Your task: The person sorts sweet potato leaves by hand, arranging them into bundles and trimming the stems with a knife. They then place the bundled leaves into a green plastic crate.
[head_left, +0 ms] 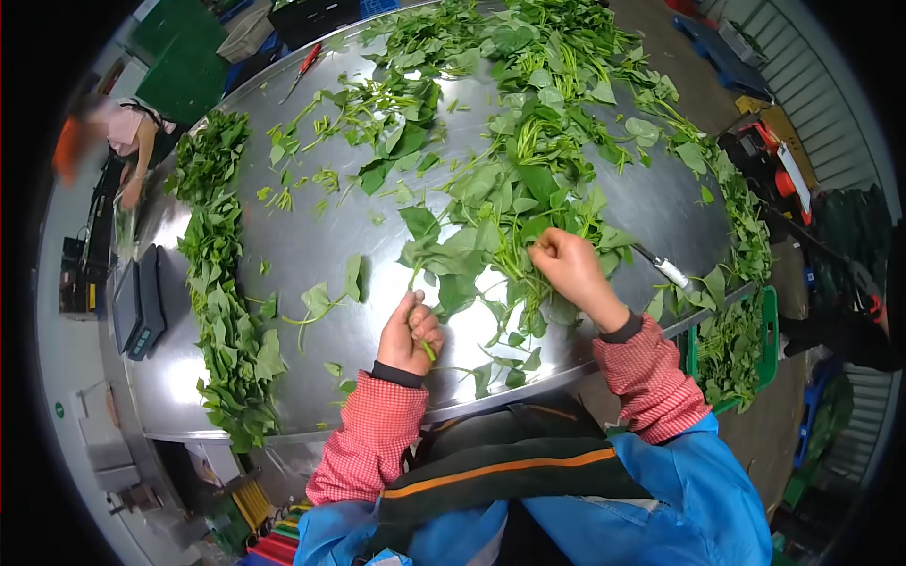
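Smooth, glossy metal tabletop (311, 241), matt leaves (226, 311), matt cloth sleeves (377, 426) and smooth plastic crate (771, 330).

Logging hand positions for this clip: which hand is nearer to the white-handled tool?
Right. The right hand is left of the white-handled tool, by the leafy stems; the left hand is farther left, closed around a stem.

A small bunch of green stems (432, 255) slants upward near the frame's centre, broad leaves spreading at its top. Its leaves meet a loose, tangled heap of similar greens (543, 184) stretching toward the top edge.
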Demonstrator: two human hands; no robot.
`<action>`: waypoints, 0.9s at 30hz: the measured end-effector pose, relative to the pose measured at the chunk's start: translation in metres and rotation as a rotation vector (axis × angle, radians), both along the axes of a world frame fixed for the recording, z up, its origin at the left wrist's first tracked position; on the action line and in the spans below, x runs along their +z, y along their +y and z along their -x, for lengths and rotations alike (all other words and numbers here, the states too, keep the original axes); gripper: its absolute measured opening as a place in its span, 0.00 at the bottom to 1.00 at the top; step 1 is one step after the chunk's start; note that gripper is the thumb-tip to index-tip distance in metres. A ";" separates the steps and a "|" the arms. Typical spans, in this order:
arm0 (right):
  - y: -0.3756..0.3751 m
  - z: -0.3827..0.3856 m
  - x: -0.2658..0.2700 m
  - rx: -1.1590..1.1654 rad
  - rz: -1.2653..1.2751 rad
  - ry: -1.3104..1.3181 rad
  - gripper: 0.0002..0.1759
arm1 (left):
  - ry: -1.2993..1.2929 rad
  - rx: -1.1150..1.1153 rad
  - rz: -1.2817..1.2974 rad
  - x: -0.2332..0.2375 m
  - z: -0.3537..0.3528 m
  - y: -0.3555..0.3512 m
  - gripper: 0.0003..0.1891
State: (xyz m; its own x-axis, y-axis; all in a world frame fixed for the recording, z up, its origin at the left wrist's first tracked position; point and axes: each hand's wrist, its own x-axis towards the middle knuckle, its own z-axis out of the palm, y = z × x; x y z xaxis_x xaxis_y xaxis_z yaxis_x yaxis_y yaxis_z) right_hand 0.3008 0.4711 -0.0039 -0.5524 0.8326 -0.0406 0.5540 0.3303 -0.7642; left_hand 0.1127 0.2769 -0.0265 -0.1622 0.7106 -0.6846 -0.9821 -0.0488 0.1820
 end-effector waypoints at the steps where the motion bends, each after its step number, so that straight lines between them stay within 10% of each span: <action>1: -0.003 0.000 0.000 0.005 -0.075 -0.008 0.12 | -0.005 0.008 -0.027 -0.005 0.000 -0.003 0.08; 8: -0.022 0.009 -0.054 0.205 -0.373 -0.362 0.17 | -0.028 0.007 0.005 -0.008 -0.007 0.000 0.12; 11: -0.014 0.006 -0.006 0.170 -0.156 -0.102 0.18 | -0.060 -0.096 0.002 0.004 -0.012 -0.002 0.11; 15: 0.008 -0.010 0.032 -0.009 0.737 0.371 0.19 | -0.111 0.014 -0.108 0.014 -0.003 -0.010 0.12; 18: -0.011 -0.005 0.002 0.065 0.433 0.235 0.17 | -0.043 0.094 -0.182 0.021 0.010 -0.010 0.13; 27: -0.041 0.013 0.018 -0.054 0.939 0.679 0.06 | 0.383 0.235 -0.001 0.037 0.002 -0.017 0.13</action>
State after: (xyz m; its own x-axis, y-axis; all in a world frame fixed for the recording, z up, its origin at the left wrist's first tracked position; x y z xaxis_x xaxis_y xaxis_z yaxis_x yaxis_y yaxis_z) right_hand 0.2879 0.4305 0.0138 -0.6618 0.6555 -0.3638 -0.0683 -0.5359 -0.8415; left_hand 0.1111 0.2597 0.0105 -0.5607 0.6249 -0.5432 -0.8063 -0.2630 0.5298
